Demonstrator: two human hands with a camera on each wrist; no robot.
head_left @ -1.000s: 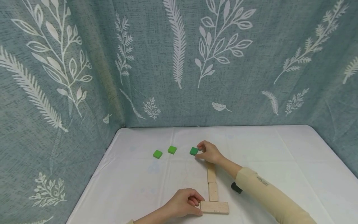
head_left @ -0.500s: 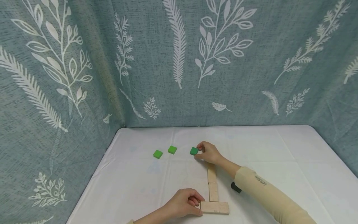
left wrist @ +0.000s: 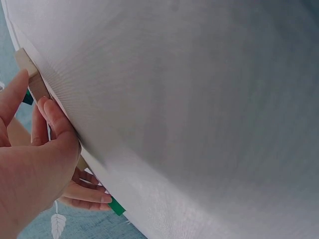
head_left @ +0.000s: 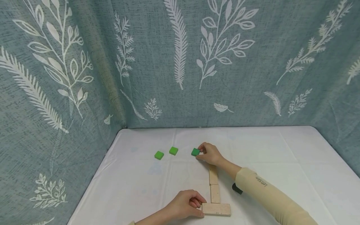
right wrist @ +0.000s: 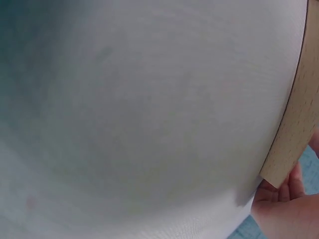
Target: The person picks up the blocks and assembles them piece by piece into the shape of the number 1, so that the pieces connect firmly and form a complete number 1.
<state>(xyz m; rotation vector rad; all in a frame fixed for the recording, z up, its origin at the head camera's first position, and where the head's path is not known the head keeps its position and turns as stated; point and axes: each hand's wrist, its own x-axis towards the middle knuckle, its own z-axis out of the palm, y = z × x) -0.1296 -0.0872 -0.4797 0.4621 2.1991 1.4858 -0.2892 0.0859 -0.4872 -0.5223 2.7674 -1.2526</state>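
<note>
My left hand [head_left: 185, 204] pinches the left end of a wooden block [head_left: 216, 209] lying crosswise, thumb at its near corner and index finger at its far one. In the left wrist view that block [left wrist: 39, 85] sits at the fingertips. Two more wooden blocks, a short one [head_left: 215, 193] and a longer one [head_left: 213, 175], run end to end away from it. The far end of this row is hidden under my right hand [head_left: 211, 154]. Thumb and index finger there pinch the right side of a small dark green block [head_left: 195, 152], low at the table.
Two light green blocks [head_left: 173, 151] [head_left: 159, 155] lie left of the dark green one on the white-covered table [head_left: 135, 181]. A black cylindrical thing [head_left: 237, 188] is partly hidden by the right sleeve [head_left: 264, 187]. A patterned blue-green curtain [head_left: 157, 62] hangs behind and at the left.
</note>
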